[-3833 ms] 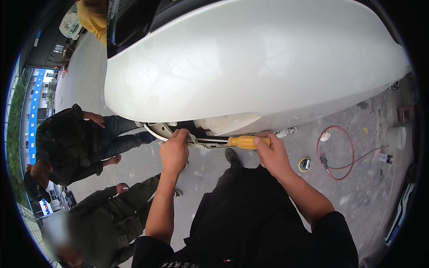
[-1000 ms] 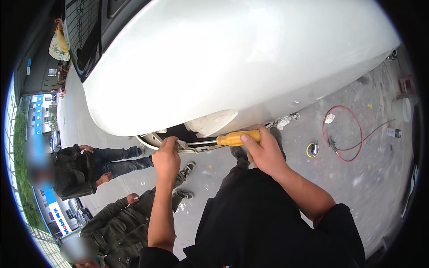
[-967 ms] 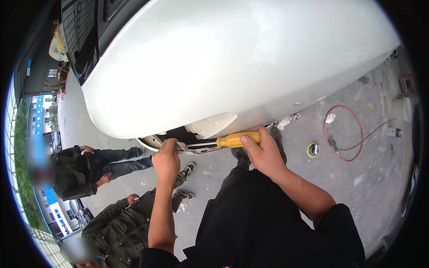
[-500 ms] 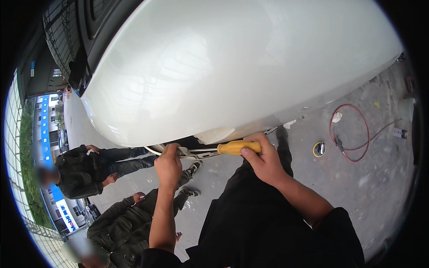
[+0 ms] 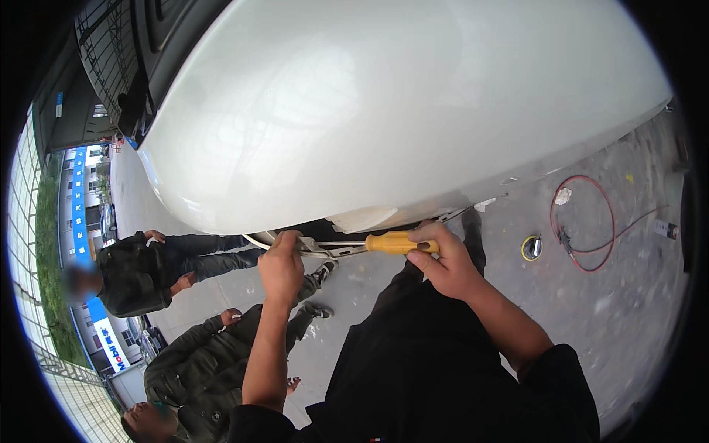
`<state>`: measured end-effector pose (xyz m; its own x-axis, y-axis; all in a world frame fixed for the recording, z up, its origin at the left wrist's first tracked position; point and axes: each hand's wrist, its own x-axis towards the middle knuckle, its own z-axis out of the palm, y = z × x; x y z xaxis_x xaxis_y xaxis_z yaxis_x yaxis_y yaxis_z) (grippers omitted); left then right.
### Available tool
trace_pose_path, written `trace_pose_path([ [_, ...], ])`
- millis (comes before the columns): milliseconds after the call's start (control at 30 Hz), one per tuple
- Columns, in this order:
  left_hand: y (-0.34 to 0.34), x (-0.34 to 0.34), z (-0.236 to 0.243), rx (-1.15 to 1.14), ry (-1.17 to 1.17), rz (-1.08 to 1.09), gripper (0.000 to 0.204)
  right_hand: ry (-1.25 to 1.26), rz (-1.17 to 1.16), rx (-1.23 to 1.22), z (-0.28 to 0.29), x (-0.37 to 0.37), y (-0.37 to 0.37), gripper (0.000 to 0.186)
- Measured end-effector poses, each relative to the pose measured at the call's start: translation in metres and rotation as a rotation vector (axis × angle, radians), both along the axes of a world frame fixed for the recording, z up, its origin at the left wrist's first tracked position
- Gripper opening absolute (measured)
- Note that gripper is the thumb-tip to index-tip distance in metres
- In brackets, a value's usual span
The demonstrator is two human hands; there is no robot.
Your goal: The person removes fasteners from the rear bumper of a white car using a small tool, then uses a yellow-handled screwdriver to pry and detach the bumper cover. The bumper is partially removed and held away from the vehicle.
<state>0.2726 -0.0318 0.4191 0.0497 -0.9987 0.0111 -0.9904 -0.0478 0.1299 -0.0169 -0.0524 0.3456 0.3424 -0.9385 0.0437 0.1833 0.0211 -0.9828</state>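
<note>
My right hand (image 5: 449, 267) is closed round the yellow handle of a screwdriver (image 5: 390, 242), whose metal shaft points left. The shaft runs along a pale slotted strip (image 5: 317, 252) under the lower edge of a large white vehicle panel (image 5: 354, 111). At the strip's left end, my left hand (image 5: 281, 267) has its fingers closed on it, close to the shaft. The screwdriver's tip is hidden beside the left fingers. Between panel and strip is a dark gap, with a torn whitish patch (image 5: 363, 218) along the panel edge.
Two people in dark jackets, one farther off (image 5: 136, 273) and one nearer (image 5: 203, 369), are on the left. A red hose (image 5: 610, 221) lies coiled on the grey floor at right, with a small round yellow-rimmed object (image 5: 531, 248) beside it.
The view has shifted slightly. Both hands keep their holds, and the screwdriver sits almost as before. The nearer person's head has turned.
</note>
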Motion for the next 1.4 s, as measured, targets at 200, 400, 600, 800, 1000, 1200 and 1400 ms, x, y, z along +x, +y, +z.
trace_pose_path([
  [200,0.000,0.002,0.000,0.020,-0.004,0.002,0.025,0.123,0.039,0.184,0.025,-0.002,-0.004,0.024],
  [400,-0.001,0.001,-0.001,0.002,0.017,-0.008,0.024,0.070,0.059,-0.075,0.012,-0.002,-0.003,0.023],
  [600,0.000,0.005,-0.004,-0.002,0.003,-0.011,0.024,0.188,0.038,0.272,0.033,-0.003,-0.003,0.021],
  [800,0.002,0.003,-0.002,-0.018,-0.028,-0.024,0.024,0.145,0.048,0.132,0.022,-0.005,-0.004,0.020],
  [1000,0.001,0.004,-0.001,-0.006,-0.002,-0.012,0.025,0.116,-0.121,-0.023,0.013,0.004,0.005,0.017],
  [1200,0.002,0.003,-0.001,0.010,-0.009,-0.011,0.025,0.220,0.050,0.556,0.036,0.002,-0.004,0.019],
  [1400,0.001,0.002,0.000,-0.002,-0.001,-0.019,0.024,0.120,0.087,-0.255,0.014,-0.008,-0.007,0.025],
])
